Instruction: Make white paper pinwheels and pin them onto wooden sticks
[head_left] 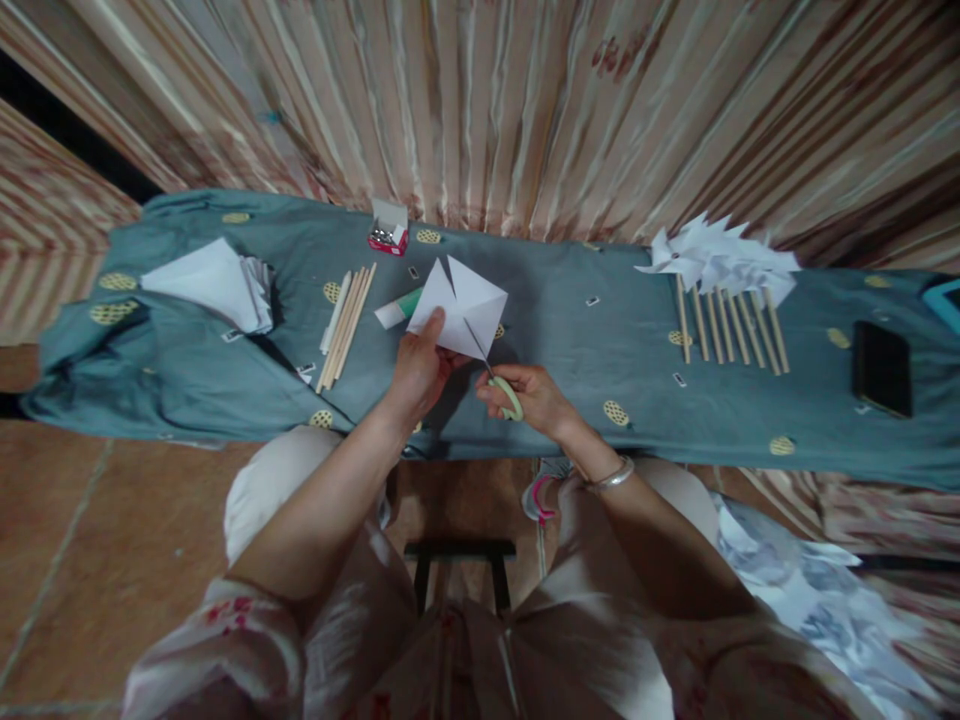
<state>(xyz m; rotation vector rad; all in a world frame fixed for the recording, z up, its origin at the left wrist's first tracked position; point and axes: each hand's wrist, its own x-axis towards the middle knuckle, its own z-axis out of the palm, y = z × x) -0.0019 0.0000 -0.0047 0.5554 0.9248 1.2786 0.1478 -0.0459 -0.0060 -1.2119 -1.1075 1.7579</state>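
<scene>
Pinching white paper [480,305] above the table [555,340], left hand [420,368] at its seven o'clock edge, right hand [531,398] holding green-handled scissors [508,397] at its five o'clock corner, folded papers [206,285] at nine o'clock, pinwheels [720,255] at three.

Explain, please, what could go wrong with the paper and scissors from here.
The scissors in the right hand point toward the middle of the white paper, so too long a cut might weaken it. The left hand grips near the blades; a slip could nick its thumb.
</scene>
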